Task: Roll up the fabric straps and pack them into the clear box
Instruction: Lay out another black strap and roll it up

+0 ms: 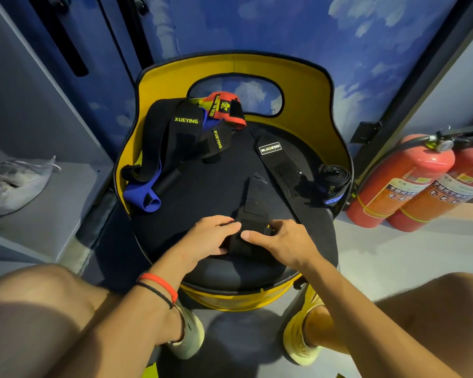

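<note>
Gripping the near end of the black strap (pixel 253 203) with left hand (pixel 213 236) and right hand (pixel 281 241) close together, front of the chair seat (pixel 202 203). Further back, loose XUEYING straps (pixel 175 132), BLIZZSTAR strap (pixel 273 156), and a rolled strap (pixel 333 178) at the right edge.

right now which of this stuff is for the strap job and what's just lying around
Job: black strap gripped by left hand and right hand; Xueying straps, red strap, blue strap, Blizzstar strap, rolled strap. No clear box in view.
Lying about: extinguishers, bag.
</note>
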`<action>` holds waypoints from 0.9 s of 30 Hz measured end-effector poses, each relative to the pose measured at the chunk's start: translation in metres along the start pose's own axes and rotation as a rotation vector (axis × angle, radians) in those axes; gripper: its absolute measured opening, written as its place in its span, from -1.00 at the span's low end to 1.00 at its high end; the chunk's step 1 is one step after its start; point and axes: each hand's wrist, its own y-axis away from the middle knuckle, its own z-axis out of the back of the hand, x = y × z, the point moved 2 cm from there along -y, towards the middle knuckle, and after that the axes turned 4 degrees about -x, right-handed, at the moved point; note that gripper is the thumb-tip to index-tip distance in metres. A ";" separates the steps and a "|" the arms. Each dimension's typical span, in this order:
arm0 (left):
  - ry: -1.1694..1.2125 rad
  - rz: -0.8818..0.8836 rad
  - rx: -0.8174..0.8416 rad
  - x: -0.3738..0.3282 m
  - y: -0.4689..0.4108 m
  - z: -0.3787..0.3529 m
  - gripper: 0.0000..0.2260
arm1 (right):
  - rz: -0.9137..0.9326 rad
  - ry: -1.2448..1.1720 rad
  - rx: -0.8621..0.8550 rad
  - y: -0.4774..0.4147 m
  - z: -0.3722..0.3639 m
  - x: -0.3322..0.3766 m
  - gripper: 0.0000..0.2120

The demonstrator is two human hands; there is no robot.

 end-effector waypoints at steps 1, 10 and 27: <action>-0.012 0.023 0.022 0.000 0.001 0.000 -0.79 | -0.006 0.005 -0.012 0.000 -0.001 -0.002 -0.42; -0.059 0.183 -0.012 -0.006 -0.006 -0.009 -0.67 | 0.213 0.180 -0.065 0.010 0.000 -0.004 -0.44; -0.284 -0.065 -0.204 0.018 -0.006 -0.008 -0.63 | 0.022 -0.128 0.336 -0.016 0.010 -0.006 -0.61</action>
